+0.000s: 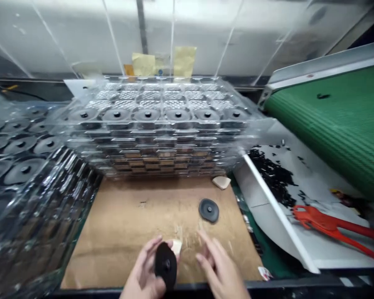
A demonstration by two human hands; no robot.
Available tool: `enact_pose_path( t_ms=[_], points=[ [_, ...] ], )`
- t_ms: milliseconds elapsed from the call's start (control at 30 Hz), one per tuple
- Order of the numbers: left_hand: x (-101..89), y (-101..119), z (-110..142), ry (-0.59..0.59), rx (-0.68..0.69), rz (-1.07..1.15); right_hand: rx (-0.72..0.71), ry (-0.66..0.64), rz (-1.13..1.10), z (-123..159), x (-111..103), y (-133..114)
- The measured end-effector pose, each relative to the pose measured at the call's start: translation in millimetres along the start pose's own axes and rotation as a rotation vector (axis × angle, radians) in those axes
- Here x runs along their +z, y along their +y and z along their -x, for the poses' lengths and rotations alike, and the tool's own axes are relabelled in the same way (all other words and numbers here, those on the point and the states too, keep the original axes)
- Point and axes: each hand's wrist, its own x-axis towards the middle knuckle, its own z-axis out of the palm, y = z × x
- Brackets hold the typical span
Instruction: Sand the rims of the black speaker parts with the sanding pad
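Left hand (pixel 145 274) is grasping a dark disc (pixel 166 268), its long axis running nearly upright in view; a pale piece (pixel 176 248) is showing beside the disc; right hand (pixel 216 263), loosely curled, is holding nothing visible and is hanging nearer the second disc (pixel 209 210), which is lying just beyond on cardboard (pixel 121 224)

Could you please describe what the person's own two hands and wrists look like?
The left hand and right hand are both bare and five-fingered, with no gloves. I see no sleeves, rings or markings, though blur could hide small details.
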Motion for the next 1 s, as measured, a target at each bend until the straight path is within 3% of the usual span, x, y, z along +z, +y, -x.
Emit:
enact_pose_path(
  t_ms=[67, 133, 300, 433, 600, 767, 833, 900, 1000],
  points=[
    [-6.2, 10.0, 2.7, 0.078, -0.080, 0.359, -0.006, 0.059, 0.083, -15.5, 11.7, 6.8],
    [-10.7, 17.2, 4.7, 0.103, -0.055, 0.535, -0.065, 0.083, 0.136, -25.0, 25.6, 10.3],
    [-12.5, 27.2, 10.1, 0.123, -0.010, 0.615, -0.261, 0.094, 0.184, -24.6, 54.8, 8.1],
    [-7.0, 32.6, 15.9, 0.160, -0.018, 0.622, -0.338, 0.125, 0.197, -16.1, 64.2, 4.2],
    [-0.3, 32.9, 20.4, 0.238, -0.010, 0.554, -0.455, 0.067, 0.133, -20.2, 49.2, -17.9],
    [10.5, 28.1, 22.9, 0.312, 0.018, 0.417, -0.422, 0.171, 0.062, -29.8, 17.8, -84.3],
    [14.5, 27.5, 23.7, 0.308, 0.000, 0.372, -0.551, 0.188, -0.004, -24.7, 11.5, -111.2],
    [16.6, 28.2, 24.7, 0.294, -0.029, 0.348, -0.651, 0.099, -0.055, -17.9, 8.3, -128.7],
    [18.4, 28.5, 26.5, 0.338, -0.049, 0.315, -0.586, -0.115, -0.057, -14.3, 6.3, -137.0]
  ],
)
